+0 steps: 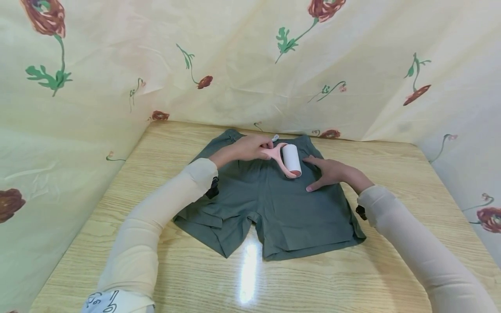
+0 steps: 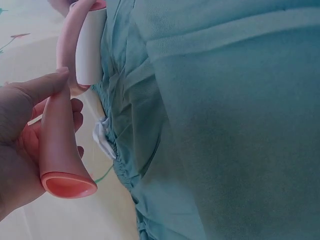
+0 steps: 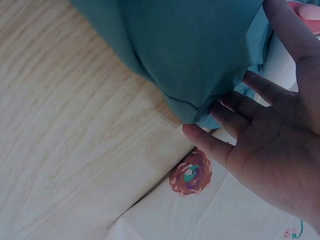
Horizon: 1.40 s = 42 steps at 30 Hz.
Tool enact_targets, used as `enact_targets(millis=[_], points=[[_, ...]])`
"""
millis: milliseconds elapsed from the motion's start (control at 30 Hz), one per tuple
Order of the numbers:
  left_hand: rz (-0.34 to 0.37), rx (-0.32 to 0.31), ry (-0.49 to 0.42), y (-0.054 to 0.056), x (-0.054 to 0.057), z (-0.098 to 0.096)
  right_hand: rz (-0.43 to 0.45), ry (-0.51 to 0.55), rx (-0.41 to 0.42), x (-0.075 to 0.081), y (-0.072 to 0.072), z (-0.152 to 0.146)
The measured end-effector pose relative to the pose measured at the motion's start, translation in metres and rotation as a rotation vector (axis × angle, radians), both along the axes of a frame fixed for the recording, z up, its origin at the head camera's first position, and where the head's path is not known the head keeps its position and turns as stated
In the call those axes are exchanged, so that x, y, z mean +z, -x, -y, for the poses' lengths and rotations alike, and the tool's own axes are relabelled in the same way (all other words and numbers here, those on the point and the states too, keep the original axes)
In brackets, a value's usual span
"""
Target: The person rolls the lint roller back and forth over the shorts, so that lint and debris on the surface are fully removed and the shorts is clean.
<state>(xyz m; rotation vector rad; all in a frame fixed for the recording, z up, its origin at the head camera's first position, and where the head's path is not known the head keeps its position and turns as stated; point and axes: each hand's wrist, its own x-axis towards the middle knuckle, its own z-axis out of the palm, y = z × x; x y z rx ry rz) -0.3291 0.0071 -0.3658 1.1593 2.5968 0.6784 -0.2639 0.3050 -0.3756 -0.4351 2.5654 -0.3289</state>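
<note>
Dark green-grey shorts [image 1: 305, 217] lie spread on a wooden table, with the waistband toward the far edge. My left hand [image 1: 248, 148] grips the pink handle of a lint roller [image 1: 291, 159], whose white roll is at the upper right part of the shorts. In the left wrist view the thumb lies along the handle [image 2: 60, 135], with the fingers wrapped behind it. Near the waistband's right side, my right hand [image 1: 330, 171] rests on the shorts beside the roll, its fingers spread. The right wrist view shows those fingers [image 3: 235, 107] fairly straight at the fabric's edge.
The light wooden table [image 1: 188, 278] carries a bright glare patch below the shorts. A cream curtain [image 1: 242, 56] printed with red flowers hangs along the back and both sides. A white drawstring end [image 1: 275, 138] sticks up at the waistband.
</note>
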Motion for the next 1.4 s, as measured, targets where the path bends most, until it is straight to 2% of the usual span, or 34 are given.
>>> enact_targets(millis=[200, 400, 600, 867, 1133, 1400], points=[[-0.031, -0.017, 0.03, 0.0, -0.003, -0.001, 0.003, -0.002, -0.002, 0.0, 0.0, -0.001], [-0.006, -0.017, 0.037, 0.001, -0.007, 0.004, -0.004, -0.003, 0.008, 0.001, 0.0, -0.002], [0.021, -0.034, -0.013, 0.004, -0.011, 0.011, 0.007, -0.005, 0.0, -0.001, 0.001, -0.001], [0.059, -0.036, -0.066, 0.003, -0.008, 0.027, 0.001, -0.005, 0.001, 0.0, 0.0, -0.002], [0.064, -0.008, -0.05, 0.001, -0.004, 0.046, 0.002, -0.002, 0.0, 0.0, 0.0, -0.001], [0.056, -0.015, -0.038, 0.001, -0.003, 0.062, -0.005, 0.007, 0.002, -0.001, -0.002, -0.002]])
